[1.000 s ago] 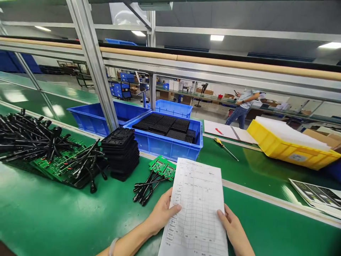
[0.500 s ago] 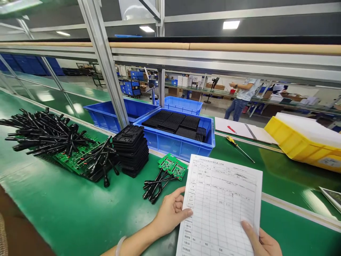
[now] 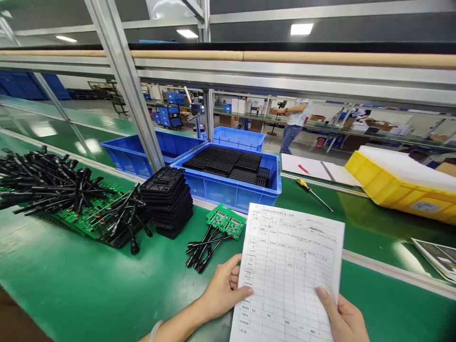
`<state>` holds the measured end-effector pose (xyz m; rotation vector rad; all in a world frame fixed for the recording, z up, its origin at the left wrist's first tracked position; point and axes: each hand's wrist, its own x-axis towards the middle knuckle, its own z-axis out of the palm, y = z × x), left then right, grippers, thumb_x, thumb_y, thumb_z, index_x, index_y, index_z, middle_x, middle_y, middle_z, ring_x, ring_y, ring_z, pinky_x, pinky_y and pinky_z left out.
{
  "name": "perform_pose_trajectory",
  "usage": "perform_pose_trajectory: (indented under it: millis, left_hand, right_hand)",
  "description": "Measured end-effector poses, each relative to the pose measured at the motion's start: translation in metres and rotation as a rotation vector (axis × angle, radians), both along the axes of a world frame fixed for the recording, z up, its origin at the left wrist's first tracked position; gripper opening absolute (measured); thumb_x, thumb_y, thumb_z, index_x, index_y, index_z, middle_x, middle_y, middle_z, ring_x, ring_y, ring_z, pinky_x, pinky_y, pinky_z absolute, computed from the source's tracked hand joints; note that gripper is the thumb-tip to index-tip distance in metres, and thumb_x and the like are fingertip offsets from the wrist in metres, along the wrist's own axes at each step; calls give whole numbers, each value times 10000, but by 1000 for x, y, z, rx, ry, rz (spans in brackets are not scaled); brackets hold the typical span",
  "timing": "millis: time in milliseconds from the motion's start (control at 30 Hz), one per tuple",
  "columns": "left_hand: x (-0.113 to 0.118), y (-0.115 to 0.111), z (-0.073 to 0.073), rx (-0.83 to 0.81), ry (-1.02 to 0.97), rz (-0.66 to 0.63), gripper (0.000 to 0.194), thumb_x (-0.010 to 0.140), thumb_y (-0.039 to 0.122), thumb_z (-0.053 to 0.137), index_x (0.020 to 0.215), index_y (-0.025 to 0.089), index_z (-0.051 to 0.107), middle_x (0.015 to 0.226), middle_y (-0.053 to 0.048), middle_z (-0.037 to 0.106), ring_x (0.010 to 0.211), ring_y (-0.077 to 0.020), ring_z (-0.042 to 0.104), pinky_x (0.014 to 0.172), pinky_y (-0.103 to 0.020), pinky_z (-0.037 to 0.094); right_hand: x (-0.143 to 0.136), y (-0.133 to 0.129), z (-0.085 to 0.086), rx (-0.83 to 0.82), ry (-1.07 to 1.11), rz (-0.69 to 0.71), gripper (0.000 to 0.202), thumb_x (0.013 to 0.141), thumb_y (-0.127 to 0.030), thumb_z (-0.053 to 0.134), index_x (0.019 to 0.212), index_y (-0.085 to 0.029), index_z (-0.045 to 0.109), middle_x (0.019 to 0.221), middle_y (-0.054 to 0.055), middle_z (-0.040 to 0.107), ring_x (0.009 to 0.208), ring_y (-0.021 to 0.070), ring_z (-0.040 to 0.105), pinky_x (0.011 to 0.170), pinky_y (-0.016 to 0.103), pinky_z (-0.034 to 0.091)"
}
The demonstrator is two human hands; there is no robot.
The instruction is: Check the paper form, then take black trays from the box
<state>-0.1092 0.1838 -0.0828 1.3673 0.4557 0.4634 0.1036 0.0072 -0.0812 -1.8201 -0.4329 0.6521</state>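
Left hand (image 3: 224, 289) and right hand (image 3: 345, 316) clasp the printed form (image 3: 288, 280) by opposite edges, over the green bench (image 3: 107, 285). Its upper part carries some entries; the remainder appears mostly blank.

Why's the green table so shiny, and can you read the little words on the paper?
Head view: pale glare on the glossy green tabletop, probably from lamps like the white rectangular ceiling light; head view: the white rectangular paper form is too soft in fine detail to read.

The bench (image 3: 71, 289) (green) bears circuit boards (image 3: 233, 228) and casings (image 3: 166, 204).
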Motion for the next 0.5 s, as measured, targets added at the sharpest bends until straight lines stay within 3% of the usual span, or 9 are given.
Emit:
perform_pose_trajectory:
  millis: [100, 167, 367, 500]
  left_hand:
    - [1, 5, -15, -59, -25, -2, 634, 695, 405, 811, 1174, 169, 469, 929, -92, 731, 740, -192, 700, 640, -257, 540]
    - [2, 9, -21, -69, -34, -10, 626, 716, 435, 796, 1174, 175, 457, 972, -101, 728, 798, -220, 707, 702, -308, 565]
    - [9, 16, -16, 20, -9, -21, 644, 716, 469, 791, 1174, 177, 444, 1015, -103, 722, 886, -258, 702, 772, -365, 573]
    - [11, 21, -24, 58, 3, -32, 706, 713, 511, 781, 1213, 190, 400, 1033, -111, 719, 884, -268, 703, 776, -380, 574]
  right_hand:
    - [5, 18, -15, 139, -126, 139, 627, 732, -734, 601, 841, -131, 729, 809, 108, 718, 812, 322, 653, 691, 373, 557]
    - [8, 30, -20, 231, -141, 253, 617, 790, -708, 559, 891, -121, 722, 836, 101, 718, 789, 296, 646, 697, 371, 539]
    - [15, 40, -24, 344, -127, 294, 649, 825, -718, 507, 954, -107, 687, 836, 106, 699, 731, 242, 617, 649, 343, 497]
    - [21, 43, -32, 340, -158, 327, 685, 842, -750, 429, 872, -109, 669, 727, 85, 666, 681, 221, 597, 606, 320, 474]
